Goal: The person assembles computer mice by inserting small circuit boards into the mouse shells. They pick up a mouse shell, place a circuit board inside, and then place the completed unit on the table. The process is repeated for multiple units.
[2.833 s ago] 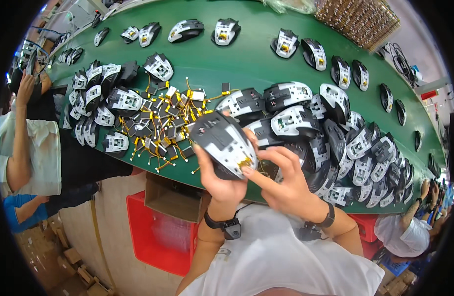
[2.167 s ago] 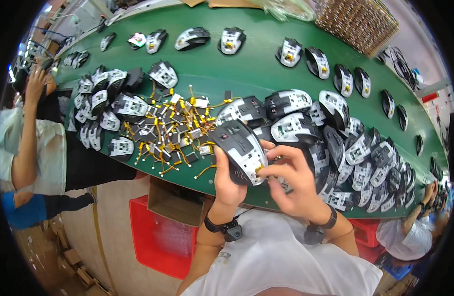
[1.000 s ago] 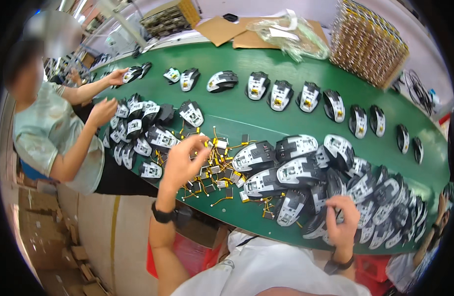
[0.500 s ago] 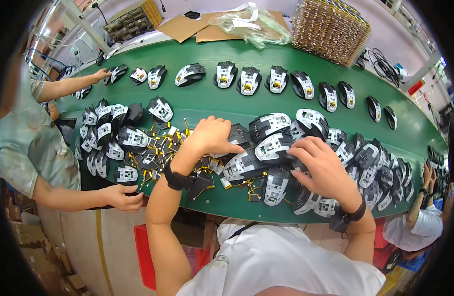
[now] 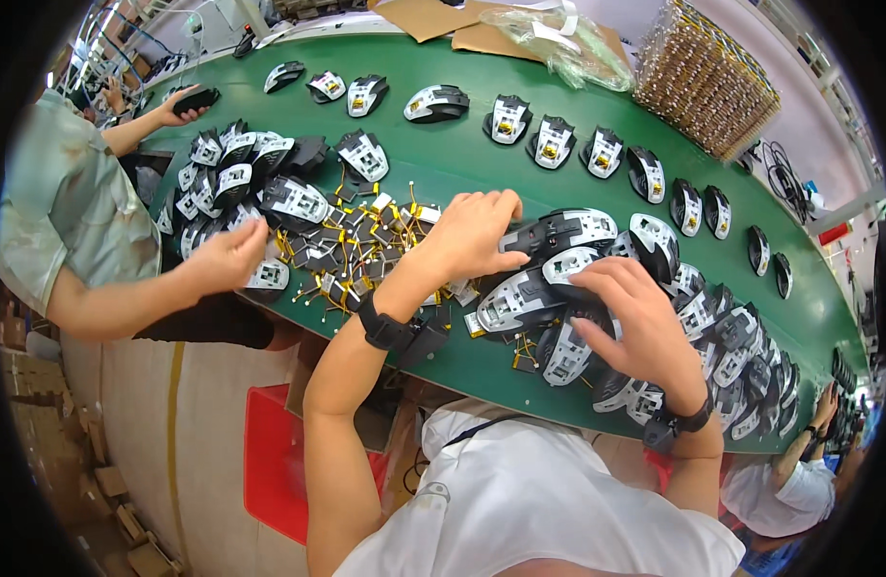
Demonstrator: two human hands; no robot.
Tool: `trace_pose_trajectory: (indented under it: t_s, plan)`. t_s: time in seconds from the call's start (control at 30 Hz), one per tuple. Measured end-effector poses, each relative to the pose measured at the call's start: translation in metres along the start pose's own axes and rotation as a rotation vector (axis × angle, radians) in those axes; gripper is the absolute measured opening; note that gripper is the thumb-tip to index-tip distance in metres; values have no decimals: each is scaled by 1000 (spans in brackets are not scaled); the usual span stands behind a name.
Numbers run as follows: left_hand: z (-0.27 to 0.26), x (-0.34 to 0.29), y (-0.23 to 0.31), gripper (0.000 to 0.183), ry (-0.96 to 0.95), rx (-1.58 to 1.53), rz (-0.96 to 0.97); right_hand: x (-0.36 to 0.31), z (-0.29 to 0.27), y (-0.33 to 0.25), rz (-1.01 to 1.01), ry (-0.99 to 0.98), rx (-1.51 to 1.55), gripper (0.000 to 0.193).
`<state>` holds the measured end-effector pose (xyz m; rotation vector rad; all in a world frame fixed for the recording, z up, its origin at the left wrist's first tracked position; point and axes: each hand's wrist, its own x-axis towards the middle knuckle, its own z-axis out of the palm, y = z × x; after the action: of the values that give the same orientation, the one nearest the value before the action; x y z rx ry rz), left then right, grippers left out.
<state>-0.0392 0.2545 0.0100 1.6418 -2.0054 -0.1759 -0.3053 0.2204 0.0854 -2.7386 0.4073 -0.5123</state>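
My left hand (image 5: 467,234) reaches over the table, its thumb and fingers round the dark end of a black-and-white computer mouse shell (image 5: 582,227). My right hand (image 5: 637,313) curves over another mouse shell (image 5: 566,264) just below it; its thumb and fingertips close on the dark end, partly hidden. Beneath these lie more mouse shells, one slanting left (image 5: 515,303) and one pointing toward me (image 5: 568,358). A white-topped shell (image 5: 655,238) leans beyond my right hand. Left of my left wrist spreads a heap of small batteries (image 5: 352,240) with yellow tape and thin wires.
A row of mouse shells (image 5: 553,142) lines the far side of the green table (image 5: 414,144). Piles stand at left (image 5: 233,183) and right (image 5: 736,351). A co-worker's hand (image 5: 229,255) is near the left pile. A tall stacked bundle (image 5: 708,82) stands at the back.
The view has shifted, so the table sits farther right. My left hand has closed in on the upper mouse shell. The co-worker's near hand has risen toward the pile; their far hand lifts a mouse shell.
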Motion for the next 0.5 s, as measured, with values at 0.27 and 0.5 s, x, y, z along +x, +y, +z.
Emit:
trace_pose_trajectory:
  t_s: [0.27,0.5]
  plan:
    - [-54,-123,-23,66,1059,-1632,-257,49,14,2,-140,-185,69,25]
    - [-4,-172,17,68,1016,-1829,-191,160,98,12,-37,-280,193,14]
